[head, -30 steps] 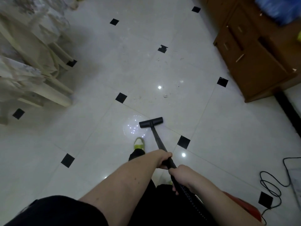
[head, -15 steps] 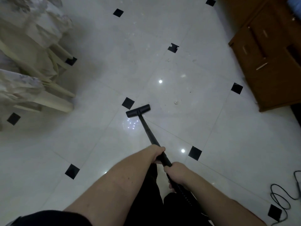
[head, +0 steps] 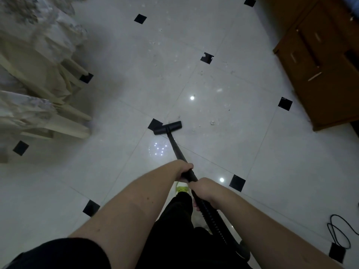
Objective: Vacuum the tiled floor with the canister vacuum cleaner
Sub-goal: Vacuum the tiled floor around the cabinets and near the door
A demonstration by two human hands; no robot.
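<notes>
The black vacuum wand (head: 177,150) runs from my hands down to its flat floor nozzle (head: 168,127), which lies on the white tiled floor (head: 223,144) beside a black diamond inset. My left hand (head: 183,169) grips the wand higher up the tube. My right hand (head: 202,188) grips it just behind, where the ribbed black hose (head: 213,220) begins. Small white crumbs (head: 212,122) lie on the tile right of the nozzle, with more scattered farther ahead. The canister is hidden.
Pale chair legs and draped cloth (head: 44,94) crowd the left side. A brown wooden cabinet (head: 320,70) stands at the right. A black cable (head: 339,232) loops on the floor at the lower right. My foot in a yellow-green shoe (head: 182,188) is under the wand.
The nozzle has slid forward and leftward over the tiles, up to the black inset. Both hands kept their grip on the wand. The view shifted left, and the red canister left the frame.
</notes>
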